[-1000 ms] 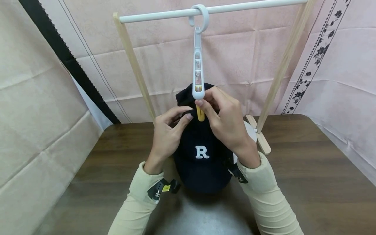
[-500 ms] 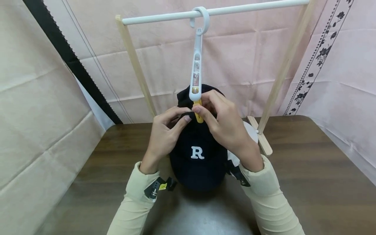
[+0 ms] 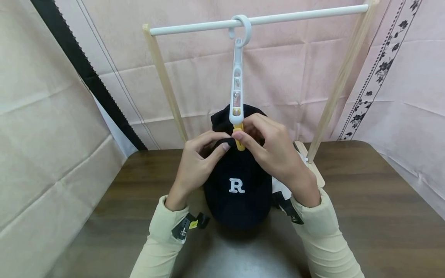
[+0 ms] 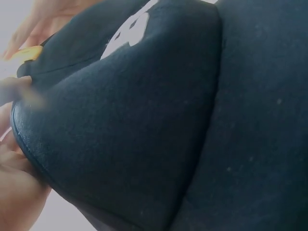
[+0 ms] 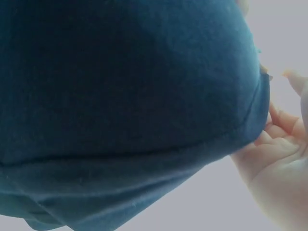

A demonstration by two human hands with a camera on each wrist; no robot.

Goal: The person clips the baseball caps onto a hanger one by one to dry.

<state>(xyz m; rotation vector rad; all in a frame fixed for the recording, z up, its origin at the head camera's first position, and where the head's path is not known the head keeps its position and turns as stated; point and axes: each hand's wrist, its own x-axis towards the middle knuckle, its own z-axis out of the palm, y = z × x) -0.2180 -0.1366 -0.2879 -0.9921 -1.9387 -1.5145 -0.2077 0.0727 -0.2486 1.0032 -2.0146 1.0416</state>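
Note:
A dark navy baseball cap (image 3: 240,168) with a white R hangs upright, brim toward me, under a slim white hanger (image 3: 236,88). The hanger has small windows and a yellow clip (image 3: 240,144) at its lower end. My left hand (image 3: 196,160) pinches the cap's upper edge between thumb and fingers. From the other side, my right hand (image 3: 272,150) pinches the yellow clip, its thumb across the front. In the left wrist view, the cap (image 4: 120,125) fills most of the frame, with the clip (image 4: 29,54) at its edge. The right fingers are partly hidden behind the cap in the right wrist view.
The hanger's hook (image 3: 247,31) loops over a white rod (image 3: 306,16) on wooden posts (image 3: 167,83). A wooden foot (image 3: 315,173) stands on the brown table (image 3: 365,216) at right. Pale cloth (image 3: 278,73) covers the back and sides.
My right thumb has slid down from just below the hanger's white end onto the yellow clip. The hanger and cap swayed slightly left, then back. My left hand keeps its pinch.

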